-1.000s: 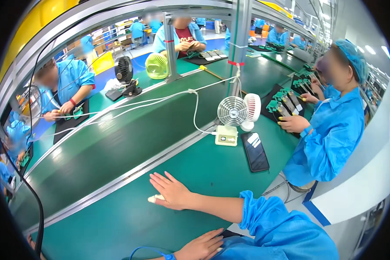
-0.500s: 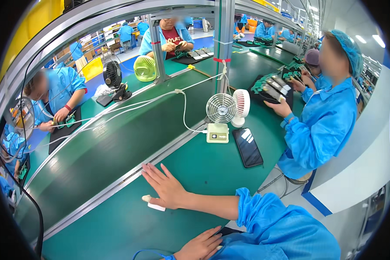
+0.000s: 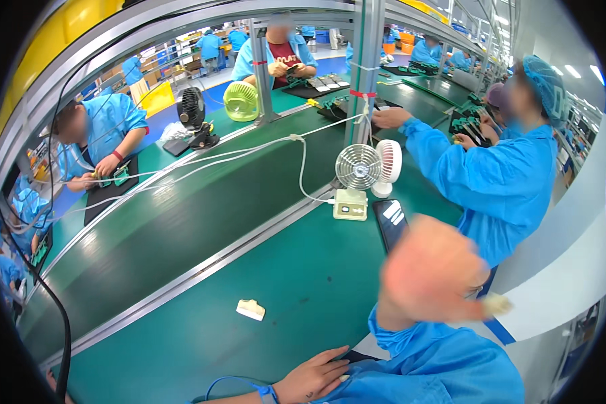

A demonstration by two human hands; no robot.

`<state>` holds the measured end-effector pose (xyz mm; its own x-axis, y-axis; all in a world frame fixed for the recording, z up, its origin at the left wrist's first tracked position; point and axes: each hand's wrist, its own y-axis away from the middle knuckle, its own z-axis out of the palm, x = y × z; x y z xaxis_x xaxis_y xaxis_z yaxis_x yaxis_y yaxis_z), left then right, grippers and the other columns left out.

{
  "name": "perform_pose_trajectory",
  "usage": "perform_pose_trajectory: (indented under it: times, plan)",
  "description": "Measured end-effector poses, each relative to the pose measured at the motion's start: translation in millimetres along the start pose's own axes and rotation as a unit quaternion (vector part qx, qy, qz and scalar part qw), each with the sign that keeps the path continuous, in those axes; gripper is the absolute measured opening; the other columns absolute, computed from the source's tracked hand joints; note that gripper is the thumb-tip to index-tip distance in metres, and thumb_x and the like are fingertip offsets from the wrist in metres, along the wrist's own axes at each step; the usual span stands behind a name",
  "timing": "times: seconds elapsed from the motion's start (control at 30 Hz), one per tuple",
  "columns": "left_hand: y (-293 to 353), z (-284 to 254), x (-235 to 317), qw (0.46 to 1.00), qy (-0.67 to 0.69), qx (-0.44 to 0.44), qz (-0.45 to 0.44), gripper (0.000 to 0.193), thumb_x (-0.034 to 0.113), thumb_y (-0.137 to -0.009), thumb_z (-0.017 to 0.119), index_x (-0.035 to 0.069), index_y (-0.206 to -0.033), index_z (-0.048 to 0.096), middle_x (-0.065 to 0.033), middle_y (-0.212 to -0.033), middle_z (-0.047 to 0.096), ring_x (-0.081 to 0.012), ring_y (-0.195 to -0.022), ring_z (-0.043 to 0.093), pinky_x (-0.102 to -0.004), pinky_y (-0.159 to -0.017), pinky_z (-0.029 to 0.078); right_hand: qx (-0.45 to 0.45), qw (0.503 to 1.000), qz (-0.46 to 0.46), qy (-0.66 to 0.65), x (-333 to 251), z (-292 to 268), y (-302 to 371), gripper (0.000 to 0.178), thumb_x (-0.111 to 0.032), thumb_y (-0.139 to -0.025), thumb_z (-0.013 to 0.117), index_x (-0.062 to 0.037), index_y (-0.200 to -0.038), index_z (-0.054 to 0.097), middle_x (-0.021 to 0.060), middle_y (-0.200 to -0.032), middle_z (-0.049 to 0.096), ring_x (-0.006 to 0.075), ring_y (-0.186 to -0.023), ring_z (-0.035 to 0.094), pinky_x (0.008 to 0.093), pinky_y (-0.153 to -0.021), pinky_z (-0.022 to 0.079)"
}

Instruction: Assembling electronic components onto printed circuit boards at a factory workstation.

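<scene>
My right hand [image 3: 434, 266] is raised off the bench by the phone, smeared by motion, its fingers too blurred to read. A pale finger cot [image 3: 497, 304] covers its thumb tip. My left hand [image 3: 316, 374] lies at the bench's near edge beside the blue sleeve [image 3: 438, 367], fingers stretched out, nothing in them. Round its wrist sits a blue wrist strap [image 3: 266, 392] with a cord. A small whitish plastic piece [image 3: 251, 310] lies on the green bench [image 3: 296, 276], apart from both hands. Partly behind my right hand is a black phone [image 3: 388, 219].
A double-headed fan [image 3: 359, 168] on a cream base stands by the metal post [image 3: 362, 81], its white cable [image 3: 236, 153] crossing the dark green belt [image 3: 202, 215]. At right a co-worker's blue sleeve [image 3: 444, 158] reaches across toward the post. Other people handle green boards [image 3: 121, 176] beyond the belt.
My right hand has lifted off the bench and swung right, turning over; the whitish piece stays behind. The right-hand co-worker's arm has extended toward the post. The view has turned slightly left.
</scene>
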<state>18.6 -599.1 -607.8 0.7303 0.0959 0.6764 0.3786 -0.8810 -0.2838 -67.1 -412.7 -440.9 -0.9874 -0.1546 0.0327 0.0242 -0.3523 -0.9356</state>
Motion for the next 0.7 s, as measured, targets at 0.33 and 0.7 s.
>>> perform_pose_trajectory:
  times: [0.33,0.7]
  plan:
    - [9.9,8.0,-5.9,0.999,-0.018,-0.025,-0.017,0.031,0.020,-0.091,0.050,0.000,-0.113,0.058,-0.0190,-0.118,0.057,-0.0338,-0.116,0.050,-0.0425,-0.097,0.042,-0.472,0.808,0.335,-0.115,-1.8,79.4,127.5,0.038,-0.032,-0.089,0.053,0.0012,-0.106,0.056,0.0168,-0.125,0.051,0.0310,-0.109,0.054,0.0407,-0.085,0.048]
    - [12.2,4.8,-3.1,0.998,0.016,-0.043,-0.045,0.033,0.021,-0.092,0.048,-0.002,-0.113,0.057,-0.0201,-0.117,0.057,-0.0336,-0.111,0.053,-0.0407,-0.097,0.042,-0.559,0.706,0.381,-0.211,-6.3,86.0,249.9,0.036,-0.029,-0.094,0.042,0.0028,-0.090,0.058,0.0187,-0.121,0.054,0.0325,-0.122,0.042,0.0419,-0.106,0.031]
